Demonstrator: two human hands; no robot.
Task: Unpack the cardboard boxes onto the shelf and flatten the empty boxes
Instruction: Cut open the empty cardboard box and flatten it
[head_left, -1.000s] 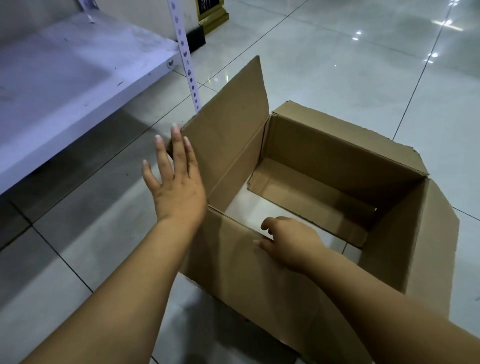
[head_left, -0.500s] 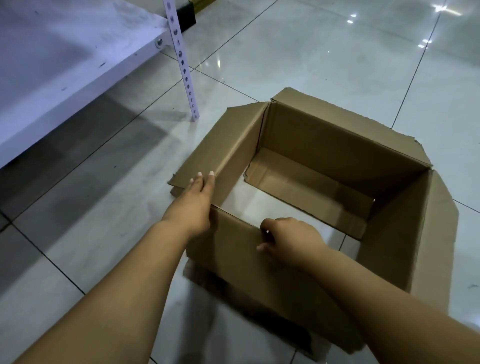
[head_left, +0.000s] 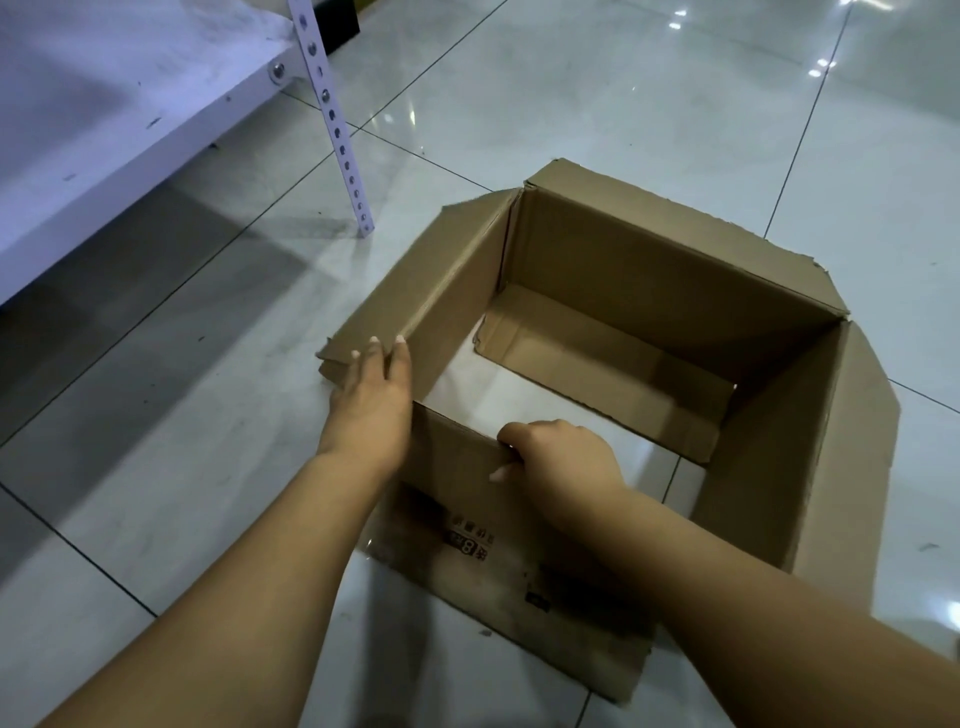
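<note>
An empty brown cardboard box (head_left: 670, 270) stands on the tiled floor with its top flaps folded outward. Its bottom is open in the middle, and the floor shows through between the bottom flaps. My left hand (head_left: 371, 395) presses flat with straight fingers on the left flap (head_left: 431, 280), which lies folded down and outward. My right hand (head_left: 558, 457) grips the top edge of the near wall (head_left: 467, 519), fingers curled over it into the box.
A white metal shelf (head_left: 104, 104) runs along the upper left, low above the floor. Its perforated upright post (head_left: 337, 130) stands on the tiles just left of the box. Glossy tiled floor (head_left: 623, 78) surrounds the box.
The left flap stood upright a second ago. My left hand has pushed it down and outward and now rests on it. My right hand has kept its grip on the near wall.
</note>
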